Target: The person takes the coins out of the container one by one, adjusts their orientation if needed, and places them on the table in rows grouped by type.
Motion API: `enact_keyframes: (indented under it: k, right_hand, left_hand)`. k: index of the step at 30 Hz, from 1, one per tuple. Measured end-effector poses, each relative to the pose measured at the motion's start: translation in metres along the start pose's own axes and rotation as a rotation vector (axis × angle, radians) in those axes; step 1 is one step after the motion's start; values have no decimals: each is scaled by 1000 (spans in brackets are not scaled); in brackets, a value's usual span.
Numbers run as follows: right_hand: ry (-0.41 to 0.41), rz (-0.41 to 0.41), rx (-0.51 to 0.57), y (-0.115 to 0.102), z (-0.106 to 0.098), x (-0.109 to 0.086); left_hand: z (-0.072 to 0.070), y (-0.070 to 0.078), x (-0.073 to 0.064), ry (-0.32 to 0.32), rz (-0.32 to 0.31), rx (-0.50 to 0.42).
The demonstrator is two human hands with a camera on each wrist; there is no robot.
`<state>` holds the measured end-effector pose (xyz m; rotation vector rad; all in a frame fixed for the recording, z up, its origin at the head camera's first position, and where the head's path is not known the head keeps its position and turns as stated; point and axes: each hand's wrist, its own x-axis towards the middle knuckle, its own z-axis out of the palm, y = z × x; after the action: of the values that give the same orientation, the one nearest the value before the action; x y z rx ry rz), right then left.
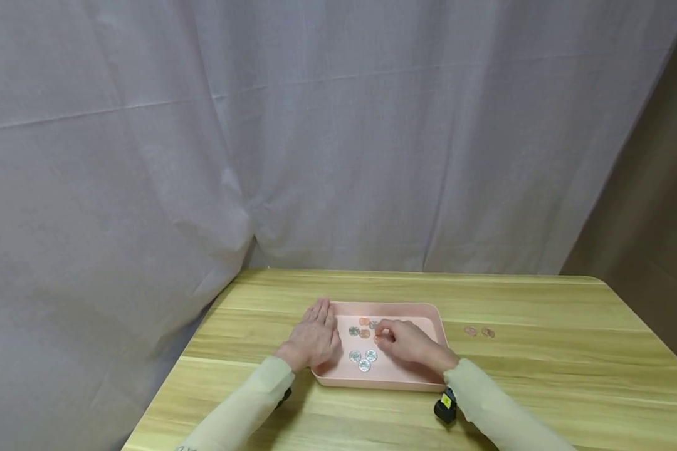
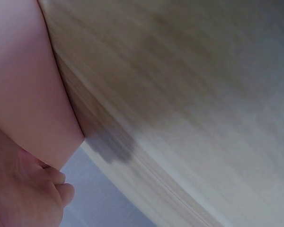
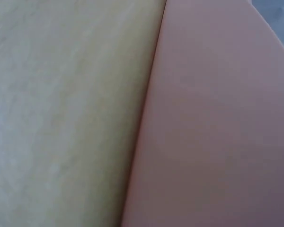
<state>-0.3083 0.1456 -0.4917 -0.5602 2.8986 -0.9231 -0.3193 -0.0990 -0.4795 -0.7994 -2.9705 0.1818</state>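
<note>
A shallow pink tray (image 1: 395,374) lies on the wooden table with several coins in it. Over its left rim rests my left hand (image 1: 314,335), fingers straight and pointing away from me; in the left wrist view, part of that hand (image 2: 28,194) lies against the tray's pink wall (image 2: 28,85). Inside the tray, my right hand (image 1: 409,341) has curled fingers and pinches a copper coin (image 1: 377,339), partly hidden by the fingertips. Close by are a copper coin (image 1: 365,334) and a silver coin (image 1: 353,331). Three silver coins (image 1: 364,365) form a cluster nearer me.
Two copper coins (image 1: 479,332) lie on the table (image 1: 541,363) right of the tray. A grey curtain (image 1: 338,156) hangs behind the table's back edge. The right wrist view shows only the tray's outer wall (image 3: 203,118) and tabletop (image 3: 61,118).
</note>
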Motion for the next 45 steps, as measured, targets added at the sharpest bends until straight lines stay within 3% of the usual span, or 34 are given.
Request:
enact_keyframes:
  k: [16,24,32,37,45]
  right_hand:
    - [33,53,32,2,2,0]
    - [48,18,12,1,-3,-9]
    - [52,14,106,2,-8,-17]
    - [97,16,97,6,-12,-20]
    - [149,-48,131,12,-30,-25]
  left_hand:
    - [2,1,1,-12,-9,-6]
    - [1,1,2,-6,-2,-4]
    - [1,1,2,-6,-4,-14]
    - [2,1,2,-6,-7,-18]
    - [2,0,0,-6,-11,-14]
